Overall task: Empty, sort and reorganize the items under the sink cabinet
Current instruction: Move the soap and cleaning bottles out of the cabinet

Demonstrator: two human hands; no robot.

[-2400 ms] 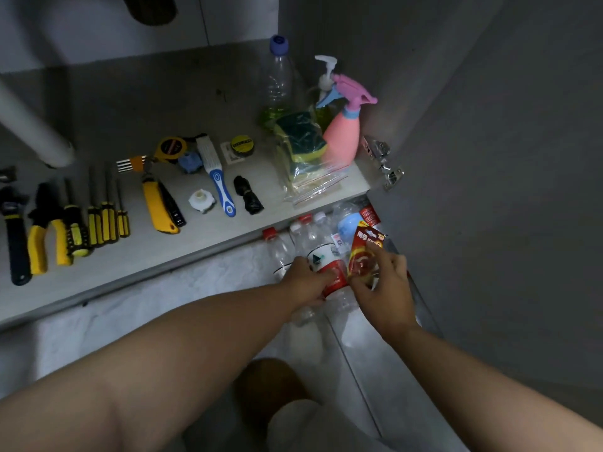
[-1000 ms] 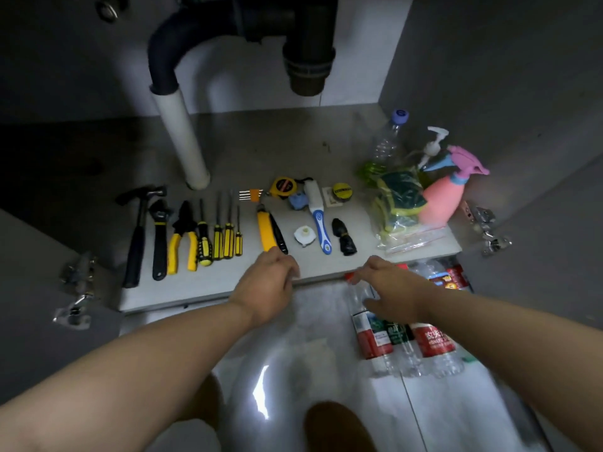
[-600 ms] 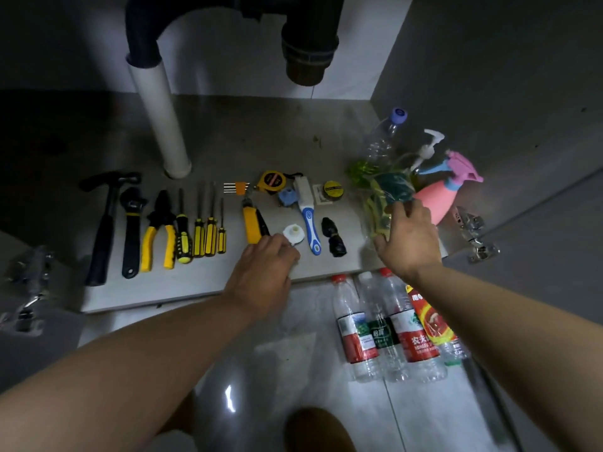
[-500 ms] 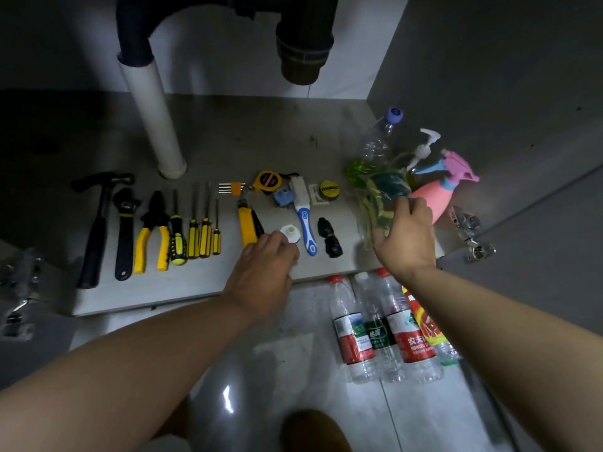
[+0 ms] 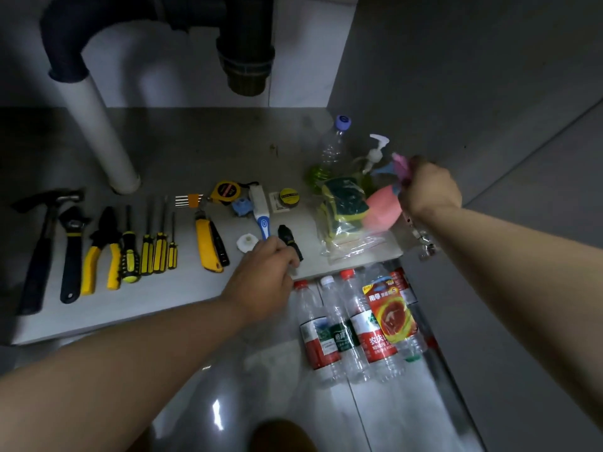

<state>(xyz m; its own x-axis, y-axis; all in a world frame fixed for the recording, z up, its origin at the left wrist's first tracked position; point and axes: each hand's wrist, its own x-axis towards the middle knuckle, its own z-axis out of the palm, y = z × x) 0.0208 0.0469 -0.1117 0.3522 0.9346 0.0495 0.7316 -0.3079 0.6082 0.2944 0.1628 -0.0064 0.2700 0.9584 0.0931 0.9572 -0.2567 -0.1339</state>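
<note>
My right hand (image 5: 430, 187) is closed around the head of the pink spray bottle (image 5: 381, 210) at the cabinet's right side. Next to it lie a clear bag of green-yellow sponges (image 5: 346, 207), a white pump dispenser (image 5: 377, 151) and a clear bottle with a purple cap (image 5: 332, 145). My left hand (image 5: 264, 275) rests curled at the front edge of the cabinet floor (image 5: 182, 151), fingers touching a small black object (image 5: 288, 238); whether it grips it is unclear. Tools lie in a row on the left: hammer (image 5: 42, 243), wrench (image 5: 71, 252), pliers (image 5: 101, 249), several screwdrivers (image 5: 153, 246).
A yellow utility knife (image 5: 208, 246), tape measure (image 5: 226, 190), blue-white brush (image 5: 261, 210) and white cap (image 5: 247, 243) lie mid-cabinet. Several water bottles (image 5: 352, 324) lie on the tiled floor below. A white drain pipe (image 5: 101, 132) and black trap (image 5: 244, 57) hang above. Door hinge (image 5: 424, 243) at right.
My right hand has left the sponge bag and moved right and back onto the pink spray bottle's head. My left hand has shifted slightly right, toward the black object.
</note>
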